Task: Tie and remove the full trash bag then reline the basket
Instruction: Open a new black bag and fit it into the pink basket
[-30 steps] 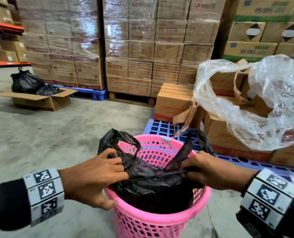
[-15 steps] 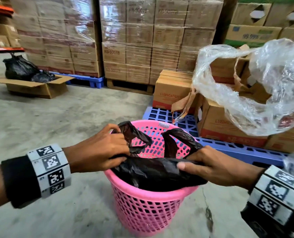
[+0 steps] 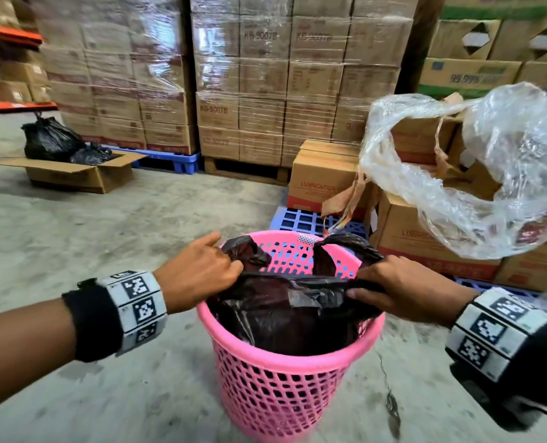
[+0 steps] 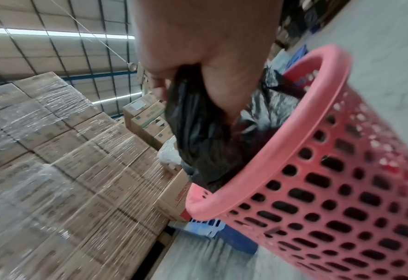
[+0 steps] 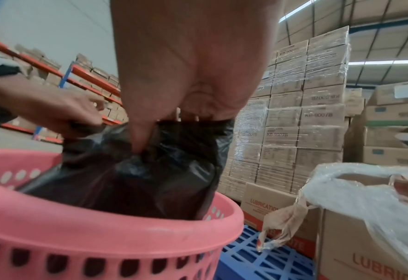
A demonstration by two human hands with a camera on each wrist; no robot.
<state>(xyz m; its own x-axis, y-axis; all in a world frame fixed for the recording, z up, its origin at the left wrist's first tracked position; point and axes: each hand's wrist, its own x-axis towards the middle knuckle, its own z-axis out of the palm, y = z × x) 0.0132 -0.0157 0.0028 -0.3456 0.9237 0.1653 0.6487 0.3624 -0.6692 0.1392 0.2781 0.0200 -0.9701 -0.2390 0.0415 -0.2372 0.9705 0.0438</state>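
Note:
A pink perforated basket [image 3: 285,388] stands on the concrete floor with a black trash bag [image 3: 285,318] inside it. My left hand [image 3: 198,273] grips the bag's left top edge and my right hand [image 3: 396,286] grips its right edge, so the near rim of the bag is stretched taut between them above the basket. Two loose bag handles stick up behind the hands. In the left wrist view the fingers curl round bunched black plastic [image 4: 193,117] beside the basket rim [image 4: 265,155]. In the right wrist view the thumb presses into the bag [image 5: 150,170] over the basket [image 5: 107,238].
A blue pallet [image 3: 300,219] with cartons [image 3: 323,177] sits right behind the basket. Crumpled clear plastic [image 3: 476,174] hangs over an open carton at the right. Shrink-wrapped box stacks [image 3: 265,84] fill the back. An open cardboard box [image 3: 74,174] holding black bags [image 3: 51,139] lies far left.
Both hands have drawn the bag's top edge up and apart, so it is now taut between them. The camera view has shifted, and the basket appears lower and closer.

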